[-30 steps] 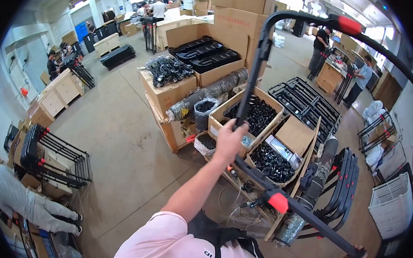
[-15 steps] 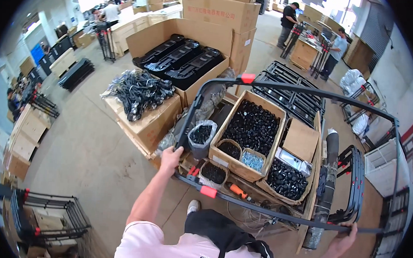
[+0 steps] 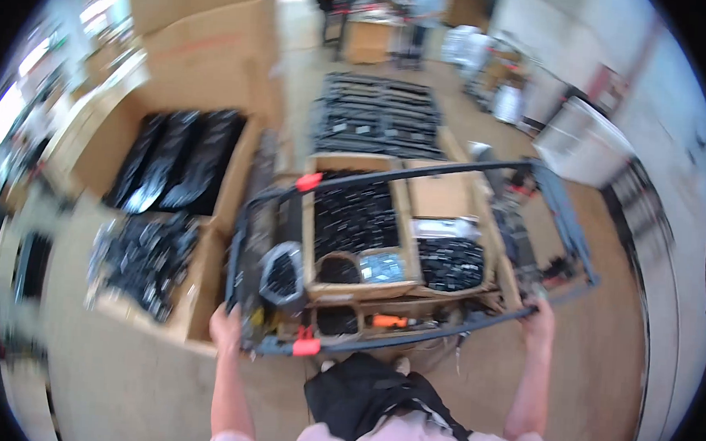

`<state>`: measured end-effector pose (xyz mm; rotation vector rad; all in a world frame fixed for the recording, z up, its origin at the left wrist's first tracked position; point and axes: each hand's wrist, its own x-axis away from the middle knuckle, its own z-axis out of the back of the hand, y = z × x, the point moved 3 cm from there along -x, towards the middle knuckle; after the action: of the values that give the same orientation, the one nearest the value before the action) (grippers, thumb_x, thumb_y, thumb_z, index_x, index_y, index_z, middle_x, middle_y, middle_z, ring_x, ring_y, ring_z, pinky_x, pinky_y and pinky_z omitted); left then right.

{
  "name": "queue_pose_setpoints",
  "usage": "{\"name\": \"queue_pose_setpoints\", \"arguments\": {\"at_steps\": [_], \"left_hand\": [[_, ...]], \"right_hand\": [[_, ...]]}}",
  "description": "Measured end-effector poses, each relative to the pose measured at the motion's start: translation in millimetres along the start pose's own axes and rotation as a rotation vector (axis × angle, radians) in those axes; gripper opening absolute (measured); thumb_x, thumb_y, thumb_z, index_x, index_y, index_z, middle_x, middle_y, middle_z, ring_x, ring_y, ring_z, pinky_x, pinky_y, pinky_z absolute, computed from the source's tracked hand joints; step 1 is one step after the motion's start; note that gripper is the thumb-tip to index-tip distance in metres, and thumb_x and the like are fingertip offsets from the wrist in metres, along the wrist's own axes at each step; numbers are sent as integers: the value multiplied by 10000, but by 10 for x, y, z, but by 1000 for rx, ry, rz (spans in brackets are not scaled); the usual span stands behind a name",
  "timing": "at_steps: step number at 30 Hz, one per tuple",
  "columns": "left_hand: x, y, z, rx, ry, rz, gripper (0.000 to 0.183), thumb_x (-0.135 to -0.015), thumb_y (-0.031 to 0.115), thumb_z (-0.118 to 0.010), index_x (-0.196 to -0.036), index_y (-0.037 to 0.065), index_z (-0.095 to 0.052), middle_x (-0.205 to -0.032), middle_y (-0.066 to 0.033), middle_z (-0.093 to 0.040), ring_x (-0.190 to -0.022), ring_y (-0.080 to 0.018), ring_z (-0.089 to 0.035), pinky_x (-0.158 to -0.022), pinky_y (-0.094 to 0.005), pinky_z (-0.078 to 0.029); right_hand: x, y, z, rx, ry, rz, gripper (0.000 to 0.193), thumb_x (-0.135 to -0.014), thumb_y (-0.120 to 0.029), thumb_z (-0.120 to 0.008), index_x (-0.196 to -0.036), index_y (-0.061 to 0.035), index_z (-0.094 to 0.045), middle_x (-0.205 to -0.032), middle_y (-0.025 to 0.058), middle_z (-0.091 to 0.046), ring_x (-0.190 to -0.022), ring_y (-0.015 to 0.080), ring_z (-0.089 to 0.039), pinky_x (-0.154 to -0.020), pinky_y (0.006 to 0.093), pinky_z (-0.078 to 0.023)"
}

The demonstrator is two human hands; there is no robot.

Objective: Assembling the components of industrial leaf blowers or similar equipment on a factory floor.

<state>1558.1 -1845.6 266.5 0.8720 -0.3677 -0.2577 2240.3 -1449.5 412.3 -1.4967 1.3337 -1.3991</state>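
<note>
"The left hand (image 3: 226, 326) is closed on the near left corner of a black rectangular tube frame (image 3: 445, 170), and the right hand (image 3: 538, 319) grips it near the right end."

"Where is the frame?"

"Held up, seen over a long tan open box (image 3: 365, 291). Two red blocks (image 3: 306, 347) show on its left part."

"What's in that box?"

"A heap of small black parts (image 3: 356, 217), plus two small tubs: one of dark bits (image 3: 339, 271), one of silvery-blue pieces (image 3: 382, 266)."

"Beside it?"

"On the right, one tan carton (image 3: 488, 265) with more black pieces (image 3: 450, 264), a flat brown cardboard sheet (image 3: 439, 195) and one pale package (image 3: 443, 228). On the left, one grey plastic-lined bucket (image 3: 287, 299) of black bits."

"And farther left?"

"One big brown cardboard box (image 3: 99, 139) with three long, shiny black parts (image 3: 175, 161)."
</note>
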Motion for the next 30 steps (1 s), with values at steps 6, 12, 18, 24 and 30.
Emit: {"name": "queue_pose_setpoints", "arguments": {"at_steps": [6,12,18,24,30], "left_hand": [[9,-414,-28,-164,160,-220,358,-925,187,-698,-1207,-34,-711,-1175,-239,-693,-1137,-424,-642,-1018,-478,-486],[84,-341,-171,-371,263,-226,449,-956,215,-704,-1292,-80,-661,-1305,-238,-656,-1199,-420,-628,-1049,-471,-484],[151,-308,-161,-469,374,-276,466,-970,241,-704,-1328,-56,-662,-1308,-238,-677,-1204,-417,-636,-1045,-469,-488],[68,-2,-222,-511,270,-219,454,-968,248,-685,-1317,-42,-683,-1215,-256,-739,-1120,-428,-690,-1025,-472,-510],[173,154,-121,-544,286,-131,569,-982,257,-654,-1430,-85,-579,-1414,-279,-638,-1285,-412,-622,-1116,-447,-464]], "right_hand": [[65,332,-124,0,8,-113,283,-975,-266,-587,-1051,-1,-647,-966,154,-732,-881,334,-762,-807,513,-596],[-133,887,202,-124,21,-342,258,-945,-190,-572,-1108,8,-601,-1117,185,-705,-983,363,-745,-864,538,-590],[-473,1546,557,-155,-191,-515,340,-919,-86,-554,-1249,-12,-525,-1178,215,-729,-1043,347,-747,-922,481,-584],[-505,1393,503,-2,-235,-490,394,-914,-87,-573,-1294,15,-559,-1181,187,-745,-1006,302,-761,-821,406,-603],[-854,1751,743,749,-452,-488,348,-881,-185,-645,-1131,46,-713,-1093,185,-769,-899,286,-778,-736,395,-610]]}}
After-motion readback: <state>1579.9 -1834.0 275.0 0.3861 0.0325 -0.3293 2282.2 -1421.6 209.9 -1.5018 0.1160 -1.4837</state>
